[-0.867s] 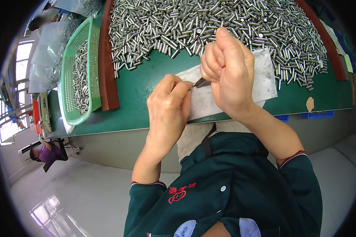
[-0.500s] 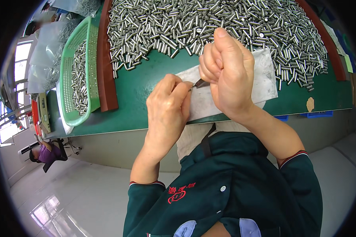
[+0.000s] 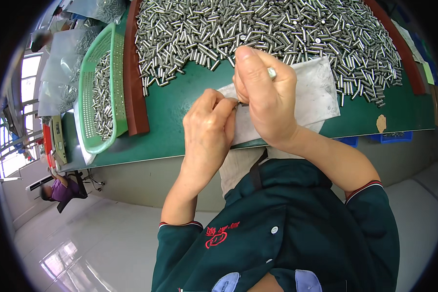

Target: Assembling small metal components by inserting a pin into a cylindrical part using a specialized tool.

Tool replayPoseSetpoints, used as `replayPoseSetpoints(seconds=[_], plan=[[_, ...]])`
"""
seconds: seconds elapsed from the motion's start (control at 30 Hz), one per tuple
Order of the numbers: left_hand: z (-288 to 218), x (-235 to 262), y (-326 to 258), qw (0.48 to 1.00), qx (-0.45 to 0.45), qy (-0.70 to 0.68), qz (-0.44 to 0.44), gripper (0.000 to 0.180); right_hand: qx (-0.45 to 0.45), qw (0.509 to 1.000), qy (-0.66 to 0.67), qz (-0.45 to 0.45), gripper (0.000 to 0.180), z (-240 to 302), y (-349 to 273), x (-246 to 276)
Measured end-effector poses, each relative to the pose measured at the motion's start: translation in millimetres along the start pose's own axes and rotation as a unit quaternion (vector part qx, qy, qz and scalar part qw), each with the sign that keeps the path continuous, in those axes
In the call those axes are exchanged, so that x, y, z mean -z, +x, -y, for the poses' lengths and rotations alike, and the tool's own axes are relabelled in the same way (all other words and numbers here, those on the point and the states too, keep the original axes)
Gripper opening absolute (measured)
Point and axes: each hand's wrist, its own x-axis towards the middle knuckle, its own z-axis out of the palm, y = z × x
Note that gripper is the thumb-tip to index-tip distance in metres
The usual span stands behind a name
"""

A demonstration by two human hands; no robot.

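My left hand point(image 3: 207, 124) is closed in a pinch on a small metal pin point(image 3: 237, 104), mostly hidden by the fingers. Close against it, my right hand point(image 3: 267, 100) is wrapped in a fist round a slim hand tool, whose pale handle end point(image 3: 272, 73) sticks out of the fist. The tool's tip meets the pin at the left fingertips; its exact kind is hidden. Under both hands lies a stained white cloth point(image 3: 316, 92) on the green tabletop point(image 3: 168, 109). Beyond them spreads a heap of shiny metal pins point(image 3: 258, 31).
Red-brown rails point(image 3: 136, 97) border the heap. At left stands a green basket point(image 3: 85, 92) with more pins, near clear bags point(image 3: 58, 70) of pins. Blue bins point(image 3: 394, 138) show under the right front edge. A person in purple point(image 3: 63, 190) sits at far left.
My right fist has moved left and rolled over toward my left hand, so the tool's handle end now shows and its dark shaft is hidden. My left hand has barely moved.
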Motion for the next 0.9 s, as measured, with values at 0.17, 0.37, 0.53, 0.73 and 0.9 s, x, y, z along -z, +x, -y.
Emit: replayPoseSetpoints(seconds=[0.17, 0.37, 0.53, 0.73, 0.9], plan=[[-1, -1, -1, 0.999, 0.022, -0.008, -0.027, 0.010, -0.028, 0.998, 0.041, -0.049, 0.038, 5, 5, 4], [13, -2, -5, 0.963, 0.092, -0.249, -0.051, 0.008, -0.066, 0.985, 0.135, -0.083, 0.037, 17, 10, 12], [26, -1, -8, 0.850, 0.135, -0.501, -0.094, 0.008, -0.073, 0.985, 0.133, -0.081, 0.038, 18, 8, 10], [25, 1, -6, 0.820, 0.178, -0.536, -0.092, 0.008, -0.071, 0.983, 0.154, -0.069, 0.039, 18, 7, 14], [26, 2, -6, 0.819, 0.190, -0.535, -0.086, 0.008, -0.079, 0.983, 0.151, -0.064, 0.039, 17, 8, 13]])
